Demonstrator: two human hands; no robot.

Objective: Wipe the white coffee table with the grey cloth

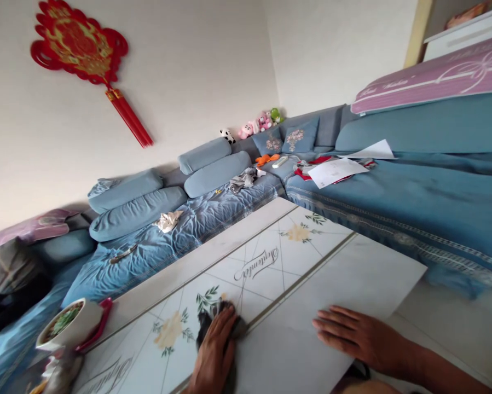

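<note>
Left hand: we see our left hand (215,350) curled around a crumpled dark cloth (205,324), pressing it to the table.
Right hand: our right hand (360,334) lies spread on a plain white sheet (311,284).
Surface: a white floral-patterned tabletop (196,251) lies beneath both.
Room: beyond stand a blue sectional sofa (393,208) and a red hanging knot (79,46) on the cream wall (188,82).
Hidden: our fingers cover much of the cloth.

Black rag (204,325), white floral tabletop (270,284)
</note>
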